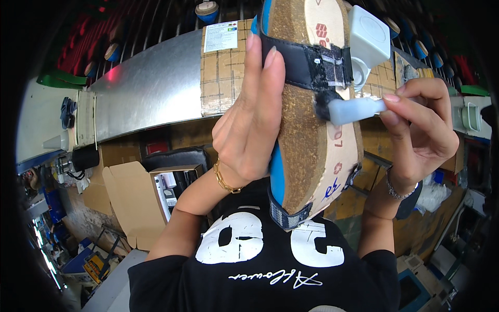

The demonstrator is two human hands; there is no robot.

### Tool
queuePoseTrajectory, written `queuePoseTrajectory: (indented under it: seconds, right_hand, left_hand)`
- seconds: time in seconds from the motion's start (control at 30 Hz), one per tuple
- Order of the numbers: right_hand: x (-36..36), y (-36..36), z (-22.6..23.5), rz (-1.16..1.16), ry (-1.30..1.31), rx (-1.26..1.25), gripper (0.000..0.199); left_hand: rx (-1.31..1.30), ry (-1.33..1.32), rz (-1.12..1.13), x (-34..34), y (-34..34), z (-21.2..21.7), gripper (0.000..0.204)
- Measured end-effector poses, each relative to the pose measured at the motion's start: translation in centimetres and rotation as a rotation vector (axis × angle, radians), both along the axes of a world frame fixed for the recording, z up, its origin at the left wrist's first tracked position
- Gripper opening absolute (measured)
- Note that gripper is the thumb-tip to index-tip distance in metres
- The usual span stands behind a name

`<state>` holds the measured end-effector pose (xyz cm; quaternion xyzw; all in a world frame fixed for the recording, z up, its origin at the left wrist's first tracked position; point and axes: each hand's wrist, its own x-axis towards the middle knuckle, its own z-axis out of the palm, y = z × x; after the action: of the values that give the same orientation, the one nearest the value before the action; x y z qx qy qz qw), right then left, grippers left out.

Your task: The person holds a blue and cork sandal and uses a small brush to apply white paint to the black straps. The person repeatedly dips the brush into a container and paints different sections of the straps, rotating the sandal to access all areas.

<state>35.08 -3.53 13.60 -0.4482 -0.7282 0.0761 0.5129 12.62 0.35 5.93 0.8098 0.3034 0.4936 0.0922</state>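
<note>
My left hand [241, 122] holds a sandal [304, 119] upright before me, its fingers stretched along the speckled brown cork side. The sandal sits on a blue last [277, 177]; its tan underside shows red print and blue handwriting. A black strap [291, 62] wraps over the cork edge, its frayed dark end lying on the underside. In my right hand [423, 117], a brush [353, 110] with a pale bluish handle is pinched between thumb and fingertips. Its black bristles touch the sandal just below the strap end.
Behind the sandal stands a white plastic container [370, 34]. A cardboard sheet [218, 78] lies on the metal bench [150, 83]. Beyond are dark racks with several blue lasts [207, 11]. An open cardboard box [132, 203] is at the lower left.
</note>
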Motion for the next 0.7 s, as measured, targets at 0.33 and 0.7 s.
queuePoseTrajectory:
  seconds: [0.33,0.7]
  right_hand:
    - [0.0,-1.9,-0.6,0.014,0.044,-0.111,0.022]
    - [-1.5,-3.3,-1.6,-0.003,0.019,-0.016,0.03]
  left_hand:
    - [-0.073,-0.094,0.079,0.8,0.9,-0.4,0.095]
    - [-0.048,-0.168,0.236,1.4,2.2,-1.2,0.089]
